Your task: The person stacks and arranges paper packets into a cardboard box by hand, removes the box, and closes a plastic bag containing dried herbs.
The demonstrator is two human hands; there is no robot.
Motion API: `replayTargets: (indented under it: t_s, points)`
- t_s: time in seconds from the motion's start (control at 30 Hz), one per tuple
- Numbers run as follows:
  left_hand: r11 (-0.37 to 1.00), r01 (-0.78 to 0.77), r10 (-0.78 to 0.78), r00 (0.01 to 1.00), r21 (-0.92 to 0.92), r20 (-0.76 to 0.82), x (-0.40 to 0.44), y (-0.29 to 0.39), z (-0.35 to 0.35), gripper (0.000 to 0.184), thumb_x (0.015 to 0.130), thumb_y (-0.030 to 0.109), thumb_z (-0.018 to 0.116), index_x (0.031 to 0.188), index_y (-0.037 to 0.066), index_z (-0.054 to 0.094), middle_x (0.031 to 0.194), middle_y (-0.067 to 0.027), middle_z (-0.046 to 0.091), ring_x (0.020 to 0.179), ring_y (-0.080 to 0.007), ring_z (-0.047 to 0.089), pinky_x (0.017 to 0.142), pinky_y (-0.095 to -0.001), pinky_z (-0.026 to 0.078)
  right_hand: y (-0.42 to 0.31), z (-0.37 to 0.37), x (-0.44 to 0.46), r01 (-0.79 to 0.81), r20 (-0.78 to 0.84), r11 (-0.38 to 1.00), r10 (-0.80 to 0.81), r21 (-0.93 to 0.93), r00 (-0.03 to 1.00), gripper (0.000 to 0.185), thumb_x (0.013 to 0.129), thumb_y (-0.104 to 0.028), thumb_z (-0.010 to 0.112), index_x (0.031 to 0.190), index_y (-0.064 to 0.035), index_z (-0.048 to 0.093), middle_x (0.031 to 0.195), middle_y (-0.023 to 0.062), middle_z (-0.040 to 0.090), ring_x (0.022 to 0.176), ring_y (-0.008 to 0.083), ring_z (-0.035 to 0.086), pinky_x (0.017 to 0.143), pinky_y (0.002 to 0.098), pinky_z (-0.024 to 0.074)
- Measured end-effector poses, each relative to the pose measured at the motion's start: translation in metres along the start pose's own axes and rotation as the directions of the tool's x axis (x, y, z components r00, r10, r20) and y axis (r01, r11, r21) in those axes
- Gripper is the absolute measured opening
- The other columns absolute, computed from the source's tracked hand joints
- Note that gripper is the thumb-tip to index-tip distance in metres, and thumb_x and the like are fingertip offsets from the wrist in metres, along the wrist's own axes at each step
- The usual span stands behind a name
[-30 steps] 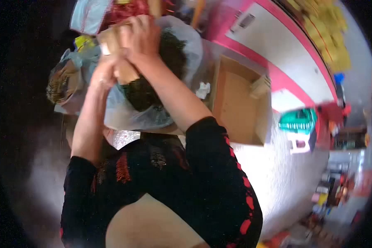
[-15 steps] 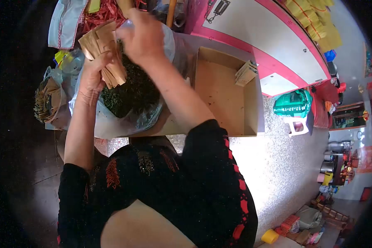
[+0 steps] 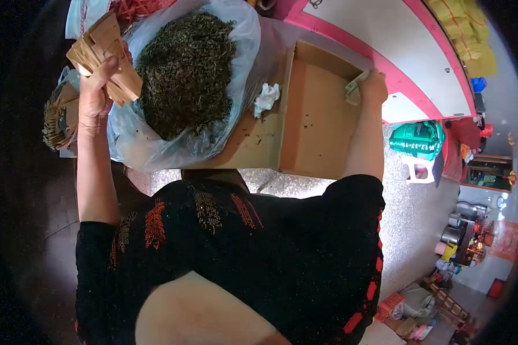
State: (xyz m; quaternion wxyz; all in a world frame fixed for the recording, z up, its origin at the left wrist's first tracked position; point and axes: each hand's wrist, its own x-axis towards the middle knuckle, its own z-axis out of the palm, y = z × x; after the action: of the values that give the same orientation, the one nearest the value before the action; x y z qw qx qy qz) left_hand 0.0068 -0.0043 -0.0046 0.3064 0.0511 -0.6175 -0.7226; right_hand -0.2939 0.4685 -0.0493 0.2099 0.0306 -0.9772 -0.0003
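A fanned stack of brown paper packets (image 3: 106, 54) is in the grip of my left hand (image 3: 98, 89), at the upper left. Just to its right, a clear plastic bag (image 3: 244, 43) holds a heap of dark dried leaves (image 3: 184, 75). My right hand (image 3: 373, 88) is over the far right corner of a shallow cardboard box (image 3: 316, 121), its fingers closed at a small bundle of packets (image 3: 354, 89) inside. The fingertips are partly hidden, so the exact hold on the bundle is unclear.
Crumpled white tissue (image 3: 266, 99) lies between bag and box. Another bag of folded packets (image 3: 61, 118) stands at the left. Red shredded paper (image 3: 138, 8) is behind. Pink-edged white cabinet doors (image 3: 385, 29) rise beyond the box, with a green bag (image 3: 417, 140) at the right.
My right hand has moved from beside the stack across to the bundle in the box's corner. My left hand keeps the stack and has shifted left of the leaves.
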Motion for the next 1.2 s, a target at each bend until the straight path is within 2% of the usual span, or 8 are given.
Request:
replayTargets:
  t_s: [0.33, 0.4, 0.53, 0.57, 0.67, 0.77, 0.9, 1.2]
  points:
    - [0.997, 0.009, -0.006, 0.999, 0.071, -0.039, -0.004, -0.008, -0.014, 0.052, 0.072, 0.015, 0.064, 0.118, 0.000, 0.044, 0.106, -0.0142, 0.057, 0.093, -0.0240, 0.057, 0.084, -0.0379, 0.047, 0.022, 0.028, 0.003, 0.319, -0.140, 0.941, -0.303, 0.114, 0.943, 0.028, 0.074, -0.017, 0.055, 0.100, -0.0082, 0.060, 0.089, 0.0185, 0.060, 0.086, 0.0347, 0.058, 0.072, 0.0435, 0.0461]
    - [0.998, -0.036, 0.039, 0.998, 0.058, -0.052, -0.010, -0.003, -0.009, 0.048, 0.071, 0.013, 0.065, 0.113, 0.001, 0.046, 0.099, -0.0107, 0.057, 0.087, -0.0209, 0.058, 0.079, -0.0346, 0.048, 0.009, 0.011, -0.001, -0.018, 0.089, 0.912, -0.020, 0.409, 0.996, 0.028, 0.075, -0.016, 0.054, 0.100, -0.0068, 0.061, 0.089, 0.0192, 0.061, 0.086, 0.0346, 0.058, 0.073, 0.0427, 0.0456]
    - [0.996, -0.025, 0.028, 0.999, 0.088, -0.027, -0.006, -0.023, -0.036, 0.040, 0.069, 0.016, 0.066, 0.104, 0.002, 0.052, 0.090, -0.0062, 0.059, 0.080, -0.0152, 0.058, 0.073, -0.0295, 0.048, -0.001, -0.009, -0.010, 0.309, -0.199, 0.894, -0.254, 0.325, 0.946, 0.025, 0.078, -0.012, 0.055, 0.098, 0.0010, 0.061, 0.095, 0.0189, 0.063, 0.084, 0.0328, 0.061, 0.074, 0.0379, 0.0470]
    - [0.991, 0.013, -0.006, 0.998, 0.133, -0.056, -0.008, -0.032, -0.051, 0.040, 0.070, 0.017, 0.065, 0.104, 0.001, 0.052, 0.090, -0.0060, 0.059, 0.082, -0.0151, 0.057, 0.074, -0.0292, 0.047, -0.017, -0.030, -0.011, 0.018, 0.035, 0.763, -0.052, 0.646, 0.998, 0.021, 0.078, -0.010, 0.058, 0.094, 0.0023, 0.062, 0.082, 0.0146, 0.064, 0.074, 0.0283, 0.061, 0.067, 0.0358, 0.0487]
    - [0.989, 0.006, -0.002, 1.000, 0.147, -0.026, -0.015, -0.004, -0.024, 0.034, 0.068, 0.018, 0.066, 0.097, 0.002, 0.057, 0.087, -0.0054, 0.061, 0.078, -0.0132, 0.058, 0.071, -0.0271, 0.047, -0.069, -0.081, -0.013, 0.405, -0.405, 0.832, -0.244, 0.379, 0.881, 0.020, 0.071, -0.006, 0.063, 0.091, -0.0011, 0.062, 0.073, 0.0083, 0.063, 0.064, 0.0169, 0.058, 0.059, 0.0327, 0.0468]
    - [0.981, 0.001, 0.019, 0.995, 0.196, -0.100, -0.020, -0.005, -0.016, 0.035, 0.067, 0.018, 0.067, 0.096, 0.001, 0.057, 0.086, -0.0054, 0.061, 0.080, -0.0129, 0.058, 0.073, -0.0271, 0.047, -0.113, -0.108, -0.008, 0.076, -0.125, 0.693, 0.020, 0.717, 0.992, 0.017, 0.072, -0.004, 0.064, 0.088, 0.0007, 0.060, 0.072, 0.0080, 0.062, 0.062, 0.0135, 0.058, 0.053, 0.0279, 0.0465]
    - [0.998, -0.010, 0.013, 0.999, 0.069, -0.043, -0.026, -0.016, -0.003, 0.041, 0.063, 0.018, 0.070, 0.099, 0.004, 0.055, 0.086, -0.0033, 0.060, 0.080, -0.0115, 0.056, 0.076, -0.0281, 0.047, -0.223, -0.113, -0.037, -0.182, 0.095, -0.245, -0.331, 0.952, 0.939, 0.016, 0.074, -0.001, 0.061, 0.087, 0.0018, 0.052, 0.077, 0.0100, 0.060, 0.056, 0.0132, 0.055, 0.045, 0.0209, 0.0437]
    - [0.902, -0.177, 0.217, 0.974, 0.394, -0.060, -0.029, 0.008, -0.005, 0.066, 0.060, 0.019, 0.070, 0.119, 0.004, 0.044, 0.107, -0.0102, 0.055, 0.100, -0.0170, 0.052, 0.091, -0.0306, 0.040, -0.345, -0.085, -0.097, -0.616, 0.309, -0.418, -0.596, 0.668, 0.741, 0.015, 0.076, -0.004, 0.061, 0.085, -0.0011, 0.050, 0.070, 0.0065, 0.055, 0.050, 0.0124, 0.048, 0.043, 0.0230, 0.0388]
